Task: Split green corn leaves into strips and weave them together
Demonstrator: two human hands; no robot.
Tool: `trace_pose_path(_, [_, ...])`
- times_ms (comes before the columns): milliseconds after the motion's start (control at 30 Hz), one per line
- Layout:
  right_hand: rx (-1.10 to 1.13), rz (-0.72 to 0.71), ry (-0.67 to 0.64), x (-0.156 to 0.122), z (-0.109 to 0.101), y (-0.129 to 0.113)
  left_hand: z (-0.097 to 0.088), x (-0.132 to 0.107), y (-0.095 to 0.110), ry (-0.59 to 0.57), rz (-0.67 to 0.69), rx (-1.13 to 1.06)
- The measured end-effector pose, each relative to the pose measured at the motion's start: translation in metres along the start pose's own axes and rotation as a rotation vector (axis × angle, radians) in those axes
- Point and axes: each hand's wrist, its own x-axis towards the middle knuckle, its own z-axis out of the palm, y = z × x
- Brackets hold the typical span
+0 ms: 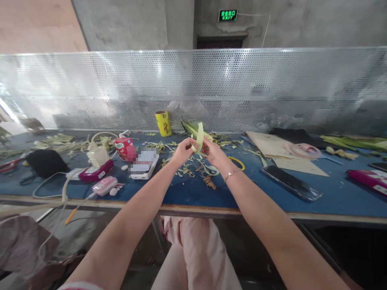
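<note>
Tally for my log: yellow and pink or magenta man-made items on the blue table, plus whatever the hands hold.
Yellow: 2, the can and the ring.
Pink or magenta: 4, the magenta gadget, the small pink gadget, the right-edge magenta gadget and the pink hoop.
Held: 1, the leaf strip, between left hand and right hand.
Total: 7.

The pale yellow-green leaf strip (200,136) stands upright, its lower end pinched between left hand (182,152) and right hand (213,154).

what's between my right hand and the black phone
In the head view, a yellow ring lies between the phone and the right hand, which grips a leaf strip.
</note>
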Motion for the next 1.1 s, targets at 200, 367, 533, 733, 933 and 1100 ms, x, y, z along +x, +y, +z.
trace_pose_path(200, [0.003,-0.067,-0.046,0.005,-0.005,0.004,0.0,0.0,-0.003,-0.052,-0.022,-0.01])
trace_pose_path(367, [0.23,-0.125,0.03,0.0,0.002,0.0,0.001,0.003,-0.012,0.008,-0.068,-0.112])
trace_pose_path(533, [0.469,-0.056,0.007,-0.014,0.01,-0.011,0.004,0.002,-0.007,0.087,-0.125,-0.269])
trace_pose_path(733, [0.631,-0.092,-0.014,-0.022,0.01,-0.018,0.007,0.0,0.002,0.154,-0.223,-0.443])
trace_pose_path(933, [0.657,-0.131,-0.127,-0.025,0.006,-0.023,0.007,0.001,0.003,0.086,-0.299,-0.567])
trace_pose_path(1100, [0.558,-0.176,-0.178,-0.03,0.005,-0.029,0.008,0.0,0.002,0.047,-0.305,-0.541])
